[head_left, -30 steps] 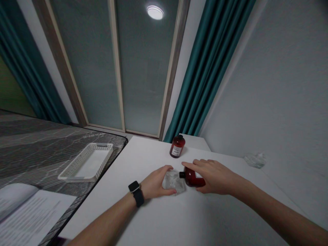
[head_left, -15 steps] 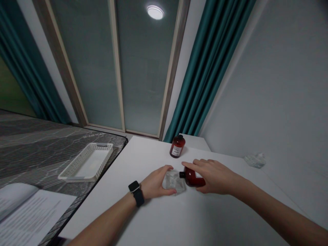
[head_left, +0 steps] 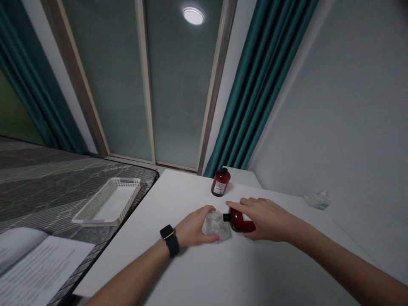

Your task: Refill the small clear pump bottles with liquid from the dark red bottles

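Basically, left hand [head_left: 191, 229] pinches a clear plastic bag [head_left: 216, 226] flat on the white table [head_left: 204, 272], right hand [head_left: 264, 219] grips a red bottle [head_left: 239, 223] lying at its mouth. Bottle's not inside yet.

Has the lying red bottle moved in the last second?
No. The lying red bottle under the right hand keeps the same offset from the upright red bottle; its cap meets the clear bag as before.

The right hand [head_left: 266, 219] covers most of the lying red bottle [head_left: 237, 223]. The label on the standing bottle [head_left: 220, 182] is too small to read. The open book [head_left: 32, 265] is cut off by the frame's left and bottom edges.
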`<state>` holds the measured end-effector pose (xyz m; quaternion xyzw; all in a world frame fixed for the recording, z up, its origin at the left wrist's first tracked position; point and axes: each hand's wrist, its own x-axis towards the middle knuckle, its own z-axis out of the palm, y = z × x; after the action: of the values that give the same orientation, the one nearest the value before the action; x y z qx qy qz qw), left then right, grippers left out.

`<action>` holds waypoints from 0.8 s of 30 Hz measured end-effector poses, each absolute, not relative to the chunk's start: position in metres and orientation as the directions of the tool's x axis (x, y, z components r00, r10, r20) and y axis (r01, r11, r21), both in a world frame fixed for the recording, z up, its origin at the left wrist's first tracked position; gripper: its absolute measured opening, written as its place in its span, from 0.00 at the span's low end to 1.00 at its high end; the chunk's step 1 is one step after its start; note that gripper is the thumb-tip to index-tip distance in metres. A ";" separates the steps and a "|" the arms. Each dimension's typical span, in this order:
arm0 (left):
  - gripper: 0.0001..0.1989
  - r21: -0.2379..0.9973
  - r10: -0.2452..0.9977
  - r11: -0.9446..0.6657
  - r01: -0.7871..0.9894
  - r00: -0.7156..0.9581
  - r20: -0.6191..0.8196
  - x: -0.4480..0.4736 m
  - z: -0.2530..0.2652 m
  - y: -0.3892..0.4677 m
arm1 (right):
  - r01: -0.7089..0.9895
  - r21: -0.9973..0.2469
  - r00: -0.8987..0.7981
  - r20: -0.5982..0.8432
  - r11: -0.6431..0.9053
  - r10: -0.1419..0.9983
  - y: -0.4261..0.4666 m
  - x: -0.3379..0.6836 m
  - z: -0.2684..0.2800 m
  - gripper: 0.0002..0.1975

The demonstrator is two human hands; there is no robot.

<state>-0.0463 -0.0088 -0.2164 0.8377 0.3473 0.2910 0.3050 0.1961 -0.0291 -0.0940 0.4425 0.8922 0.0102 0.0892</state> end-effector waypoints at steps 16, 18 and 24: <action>0.34 0.707 0.750 -0.586 0.395 0.593 0.291 -0.047 -0.218 -0.008 | 0.790 0.110 -0.583 -0.168 0.602 0.795 -0.030 0.193 -0.091 0.40; 0.34 0.709 0.754 -0.580 0.401 0.594 0.280 -0.047 -0.218 -0.008 | 0.791 0.110 -0.583 -0.163 0.602 0.796 -0.030 0.194 -0.092 0.40; 0.33 0.707 0.755 -0.578 0.408 0.595 0.275 -0.046 -0.217 -0.008 | 0.788 0.114 -0.586 -0.159 0.605 0.794 -0.030 0.194 -0.092 0.40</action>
<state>-0.0464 -0.0083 -0.2171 0.8404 0.3460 0.2879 0.3019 0.1938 -0.0295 -0.0922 0.4443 0.8905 0.0158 0.0969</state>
